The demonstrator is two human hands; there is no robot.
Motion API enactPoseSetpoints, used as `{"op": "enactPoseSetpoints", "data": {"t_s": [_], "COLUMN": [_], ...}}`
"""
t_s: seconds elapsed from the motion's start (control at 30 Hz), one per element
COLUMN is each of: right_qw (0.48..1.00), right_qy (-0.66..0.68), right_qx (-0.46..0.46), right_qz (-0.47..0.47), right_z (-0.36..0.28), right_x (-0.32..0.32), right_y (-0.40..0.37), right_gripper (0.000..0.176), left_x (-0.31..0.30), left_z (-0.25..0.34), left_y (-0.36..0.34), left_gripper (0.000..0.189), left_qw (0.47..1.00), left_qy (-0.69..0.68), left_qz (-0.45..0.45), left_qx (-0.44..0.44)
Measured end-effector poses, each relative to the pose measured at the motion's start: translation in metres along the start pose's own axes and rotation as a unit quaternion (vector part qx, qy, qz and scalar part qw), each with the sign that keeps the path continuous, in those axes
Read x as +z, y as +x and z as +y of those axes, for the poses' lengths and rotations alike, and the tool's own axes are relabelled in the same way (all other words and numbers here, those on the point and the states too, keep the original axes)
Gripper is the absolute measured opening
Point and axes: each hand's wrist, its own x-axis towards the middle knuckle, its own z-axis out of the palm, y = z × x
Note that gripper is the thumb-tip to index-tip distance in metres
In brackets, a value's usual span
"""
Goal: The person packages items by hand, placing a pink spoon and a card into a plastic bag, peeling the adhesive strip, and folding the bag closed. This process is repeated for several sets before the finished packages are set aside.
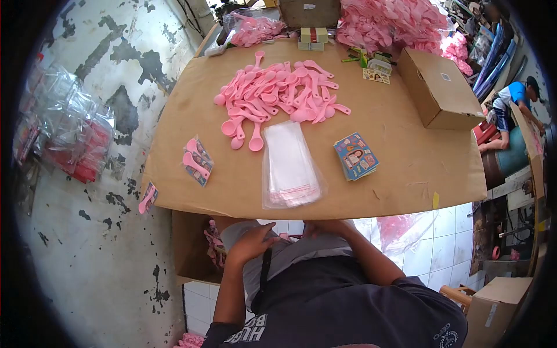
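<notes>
The left hand [254,242] lies in the lap just below the edge of the table [406,168], fingers [268,236] loosely spread on grey cloth, closed around nothing that shows. The right hand [325,228] is half hidden under the table; whether its fingers grip anything I cannot tell. Between the hands a small pink bit [285,236] peeks out, too small to identify. Nearest above them, a stack of clear bags [289,165] lies at the table's near edge, a pile of pink spoons [278,93] beyond it, printed cards [355,155] to its right, a packed spoon [197,161] to its left. Another pack [148,199] hangs over the left corner. My worry: a hand rising from below could catch the slick bag stack and fan it off the edge, and any knock to the table may tip the overhanging pack to the floor
</notes>
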Motion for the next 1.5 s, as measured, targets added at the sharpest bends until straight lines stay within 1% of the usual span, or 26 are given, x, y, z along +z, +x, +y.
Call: {"op": "enactPoseSetpoints", "data": {"t_s": [0.03, 0.07, 0.1, 0.13, 0.17, 0.2, 0.23, 0.27, 0.4, 0.43, 0.47, 0.5, 0.57, 0.6, 0.63, 0.67, 0.7, 0.77, 0.8, 0.83, 0.87, 0.93, 1.0, 1.07, 1.3, 1.5], "right_qw": [0.987, 0.949, 0.949, 0.852, 0.706, 0.708, 0.762, 0.812, 0.810, 0.904, 0.966, 0.965, 0.975, 0.975, 0.934, 0.875, 0.876, 0.762, 0.760, 0.712, 0.656, 0.695, 0.729, 0.736, 0.730, 0.727], "right_qy": [-0.128, -0.255, -0.254, -0.431, -0.584, -0.582, -0.542, -0.498, -0.500, -0.351, -0.190, -0.191, -0.147, -0.146, -0.269, -0.385, -0.384, -0.438, -0.437, -0.428, -0.414, -0.432, -0.440, -0.443, -0.446, -0.441], "right_qx": [-0.094, -0.185, -0.185, -0.285, -0.369, -0.369, -0.321, -0.271, -0.289, -0.220, -0.144, -0.143, -0.156, -0.156, -0.221, -0.280, -0.279, -0.388, -0.391, -0.421, -0.447, -0.341, -0.235, -0.180, -0.102, -0.076], "right_qz": [0.005, 0.012, 0.014, 0.087, 0.155, 0.157, 0.147, 0.136, 0.097, 0.102, 0.104, 0.107, 0.056, 0.058, 0.077, 0.091, 0.088, 0.279, 0.280, 0.364, 0.445, 0.463, 0.469, 0.480, 0.507, 0.521], "right_z": [0.015, 0.029, 0.043, 0.055, 0.062, 0.055, 0.046, 0.038, 0.028, 0.025, 0.019, 0.010, -0.003, 0.004, 0.012, 0.025, 0.033, 0.047, 0.069, 0.100, 0.102, 0.100, 0.078, 0.068, 0.065, 0.047], "right_x": [-0.001, -0.002, 0.000, 0.004, 0.008, 0.013, 0.016, 0.018, 0.024, 0.028, 0.032, 0.033, 0.035, 0.030, 0.022, 0.016, 0.013, 0.007, -0.001, -0.010, -0.010, -0.029, -0.043, -0.056, -0.082, -0.105], "right_y": [0.017, 0.033, 0.048, 0.064, 0.072, 0.067, 0.063, 0.061, 0.061, 0.057, 0.051, 0.042, 0.027, 0.031, 0.036, 0.042, 0.046, 0.063, 0.084, 0.110, 0.115, 0.123, 0.117, 0.114, 0.105, 0.113], "right_gripper": [0.021, 0.018, 0.018, 0.018, 0.018, 0.018, 0.019, 0.020, 0.023, 0.025, 0.027, 0.027, 0.027, 0.027, 0.026, 0.025, 0.025, 0.027, 0.027, 0.033, 0.038, 0.038, 0.039, 0.039, 0.040, 0.041], "left_x": [0.002, 0.002, 0.001, 0.002, 0.004, 0.007, 0.009, 0.013, 0.019, 0.017, 0.011, 0.003, -0.015, -0.025, -0.032, -0.039, -0.043, -0.049, -0.050, -0.050, -0.048, -0.043, -0.042, -0.043, -0.048, -0.026], "left_z": [-0.004, -0.007, -0.010, -0.012, -0.015, -0.019, -0.024, -0.029, -0.027, -0.026, -0.028, -0.031, -0.037, -0.040, -0.043, -0.045, -0.047, -0.049, -0.049, -0.049, -0.049, -0.050, -0.049, -0.051, -0.056, -0.047], "left_y": [0.002, 0.005, 0.008, 0.012, 0.020, 0.030, 0.040, 0.052, 0.093, 0.103, 0.113, 0.121, 0.130, 0.130, 0.128, 0.126, 0.124, 0.122, 0.121, 0.122, 0.122, 0.124, 0.123, 0.122, 0.119, 0.124], "left_gripper": [0.058, 0.058, 0.057, 0.055, 0.055, 0.054, 0.052, 0.047, 0.043, 0.043, 0.043, 0.043, 0.043, 0.044, 0.044, 0.044, 0.044, 0.044, 0.044, 0.044, 0.044, 0.044, 0.044, 0.045, 0.045, 0.046], "left_qw": [1.000, 1.000, 1.000, 0.999, 0.999, 0.998, 0.989, 0.986, 0.990, 0.990, 0.991, 0.991, 0.992, 0.992, 0.992, 0.992, 0.992, 0.992, 0.993, 0.993, 0.993, 0.994, 0.994, 0.994, 0.995, 0.997], "left_qy": [0.010, 0.013, 0.008, 0.002, 0.004, 0.067, 0.130, 0.149, 0.109, 0.099, 0.090, 0.080, 0.062, 0.056, 0.046, 0.039, 0.032, 0.027, 0.025, 0.022, 0.020, 0.016, 0.014, 0.011, 0.004, -0.003], "left_qz": [-0.001, -0.004, -0.010, -0.017, -0.018, 0.021, 0.060, 0.068, 0.092, 0.099, 0.103, 0.104, 0.102, 0.102, 0.102, 0.100, 0.099, 0.095, 0.093, 0.092, 0.090, 0.086, 0.083, 0.082, 0.072, 0.053], "left_qx": [-0.006, -0.004, -0.019, -0.035, -0.035, 0.002, 0.040, 0.034, 0.010, 0.002, -0.008, -0.019, -0.042, -0.053, -0.061, -0.069, -0.073, -0.075, -0.075, -0.074, -0.073, -0.069, -0.066, -0.067, -0.069, -0.054]}}
